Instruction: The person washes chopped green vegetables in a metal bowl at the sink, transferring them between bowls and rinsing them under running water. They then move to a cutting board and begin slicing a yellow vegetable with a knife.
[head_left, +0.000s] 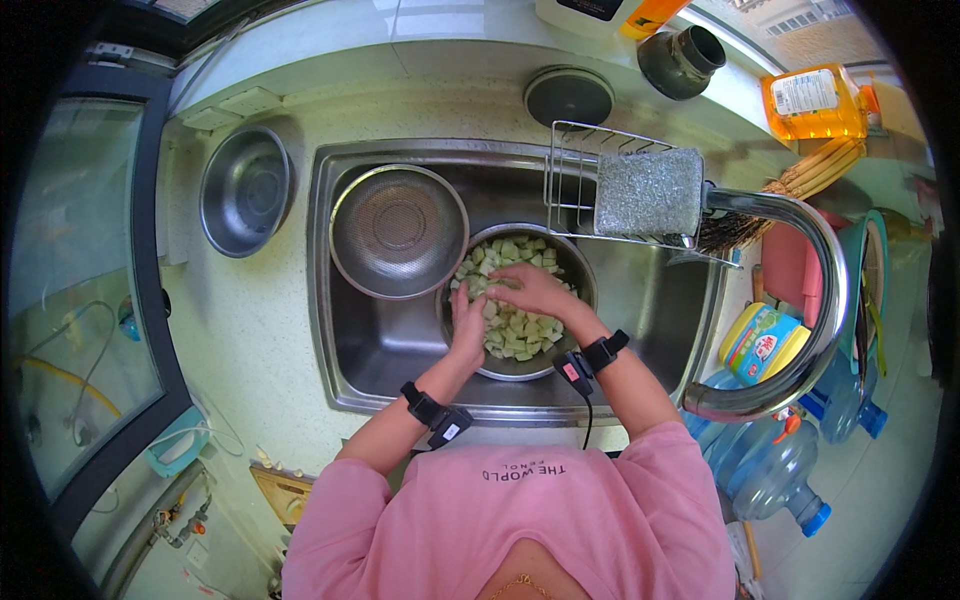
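Observation:
Both hands are inside a steel bowl (592, 300) of pale green diced vegetable pieces (517, 330) in the sink (390, 375). At the bowl's left side, my left hand (469, 326) points its fingers away from me among the cubes. My right hand (531, 289) reaches in from the right, its curled fingers close to the left fingertips. Some cubes lie against the fingers; whether either hand grips any is hidden. A perforated steel colander (399, 232) sits at the sink's left, its rim next to the bowl.
A wire rack (577, 206) with a silvery scouring pad (649, 191) and a curved chrome faucet (829, 270) overhang the sink's right side. An empty steel basin (247, 191) stands on the left counter. Orange detergent (814, 101), a twig brush (787, 187) and water jugs (780, 465) are at right.

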